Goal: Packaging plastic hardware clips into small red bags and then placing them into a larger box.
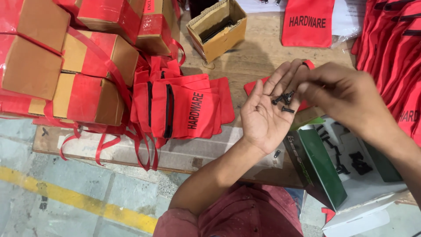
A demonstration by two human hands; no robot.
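Observation:
My left hand (265,112) lies palm up over the wooden table (245,57), cradling several small black screws (284,100) near the base of its fingers. My right hand (340,94) comes in from the right, its fingertips pinched together and touching the left hand's fingers beside the screws. Below the hands stands an open green and white box (324,169) with more black screws (351,160) loose inside. A red fabric pouch (307,83) lies on the table under the hands.
A pile of red pouches (184,109) with black zips lies left of my hands. Cardboard boxes (66,57) bound with red tape stack up at far left. An open cardboard box (217,28) stands at the back. More red pouches (390,52) hang at right. One screw (276,153) lies loose on the table.

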